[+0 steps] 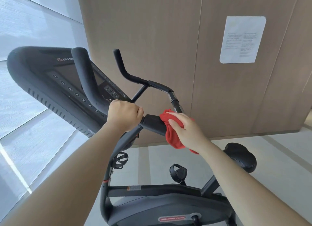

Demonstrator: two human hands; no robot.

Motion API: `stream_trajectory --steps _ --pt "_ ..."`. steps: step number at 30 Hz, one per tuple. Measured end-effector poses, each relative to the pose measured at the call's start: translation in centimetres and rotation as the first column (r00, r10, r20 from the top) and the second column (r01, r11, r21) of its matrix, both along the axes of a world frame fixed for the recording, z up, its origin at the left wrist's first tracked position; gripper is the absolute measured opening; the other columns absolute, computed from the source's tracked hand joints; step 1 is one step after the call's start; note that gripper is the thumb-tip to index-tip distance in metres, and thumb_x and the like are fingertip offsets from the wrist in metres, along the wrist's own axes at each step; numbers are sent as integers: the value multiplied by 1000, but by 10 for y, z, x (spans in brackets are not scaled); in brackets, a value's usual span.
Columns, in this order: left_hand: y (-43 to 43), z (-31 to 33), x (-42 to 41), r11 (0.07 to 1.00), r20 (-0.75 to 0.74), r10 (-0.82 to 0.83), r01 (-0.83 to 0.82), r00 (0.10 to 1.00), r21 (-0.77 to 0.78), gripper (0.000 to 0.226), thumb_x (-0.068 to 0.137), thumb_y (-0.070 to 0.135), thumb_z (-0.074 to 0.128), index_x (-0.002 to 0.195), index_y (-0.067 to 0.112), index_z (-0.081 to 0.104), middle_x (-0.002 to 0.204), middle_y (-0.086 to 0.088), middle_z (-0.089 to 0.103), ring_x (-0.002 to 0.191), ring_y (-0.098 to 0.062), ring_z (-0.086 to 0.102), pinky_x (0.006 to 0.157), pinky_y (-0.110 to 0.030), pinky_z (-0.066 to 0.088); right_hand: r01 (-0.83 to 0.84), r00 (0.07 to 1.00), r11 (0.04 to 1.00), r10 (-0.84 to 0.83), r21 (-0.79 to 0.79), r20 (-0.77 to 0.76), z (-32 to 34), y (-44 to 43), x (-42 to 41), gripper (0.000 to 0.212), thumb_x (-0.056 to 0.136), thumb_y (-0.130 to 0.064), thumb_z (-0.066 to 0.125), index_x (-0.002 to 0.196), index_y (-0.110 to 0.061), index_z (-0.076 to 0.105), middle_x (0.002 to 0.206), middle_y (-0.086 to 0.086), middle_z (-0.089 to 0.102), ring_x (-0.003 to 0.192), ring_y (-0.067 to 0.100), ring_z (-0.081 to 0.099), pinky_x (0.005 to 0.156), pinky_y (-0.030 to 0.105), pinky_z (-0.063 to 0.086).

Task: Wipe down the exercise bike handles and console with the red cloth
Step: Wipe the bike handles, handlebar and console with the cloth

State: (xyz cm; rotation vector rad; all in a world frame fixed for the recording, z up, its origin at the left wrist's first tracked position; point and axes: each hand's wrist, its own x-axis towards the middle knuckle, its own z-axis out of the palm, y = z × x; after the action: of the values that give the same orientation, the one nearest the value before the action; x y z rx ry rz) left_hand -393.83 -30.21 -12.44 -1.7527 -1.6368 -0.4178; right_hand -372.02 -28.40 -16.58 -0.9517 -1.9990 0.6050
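Two bare hands are working at the handlebar of a black steel-framed exercise bike [152,188]. The left hand [125,116] is gripping the black bar just beside the console, fingers curled tight round it. The right hand [185,131] is clutching a soft, bunched-up red cloth [172,138] and pressing it against the right end of the black padded centre block [152,123].

Wiping appears to be running somewhere between its early and middle stretch. The cloth is touching the centre block only, and nothing is showing which surfaces are already clean. On that footing, the thick near horn handle [82,74], the slimmer far horn handle [125,72], the straight side grip [175,102] rising just above the cloth and the wide black console with numbered buttons [55,77] are all likely waiting their turn.

The left hand is covering a length of bar that the cloth cannot be reaching until it shifts. The near horn handle is crossing in front of the console face, so the cloth will probably be working round it.

Below, a black wire bottle cage [120,160], a strapped black pedal [179,173] and a black padded saddle [239,156] are standing over pale floor tiles [152,158]. A white printed notice [241,40] is hanging on the wood-panelled wall [152,40] behind.
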Motion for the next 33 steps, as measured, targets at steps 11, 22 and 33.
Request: stream_trajectory --steps 11,22,33 --pt "0 -2 -2 999 -71 19 -16 997 33 51 89 32 24 43 13 39 39 4 29 42 -24 37 58 -29 26 34 998 993 -40 112 51 -4 -16 -6 40 94 -43 43 133 -37 42 139 -12 39 130 12 34 102 28 27" --pt "2 -3 -2 999 -63 4 -1 998 43 53 88 33 17 44 14 38 40 2 34 43 -24 39 56 -28 28 112 985 962 -141 250 102 -9 -13 -20 44 90 -48 35 128 -28 47 130 -3 46 122 17 40 92 21 20" --pt "3 -3 -3 990 -61 -7 16 998 139 50 87 27 28 38 15 28 35 4 23 33 -21 28 50 -26 26 100 995 991 -102 85 13 -2 1 -19 32 97 -30 42 125 -21 53 130 -3 48 118 16 44 87 18 27"
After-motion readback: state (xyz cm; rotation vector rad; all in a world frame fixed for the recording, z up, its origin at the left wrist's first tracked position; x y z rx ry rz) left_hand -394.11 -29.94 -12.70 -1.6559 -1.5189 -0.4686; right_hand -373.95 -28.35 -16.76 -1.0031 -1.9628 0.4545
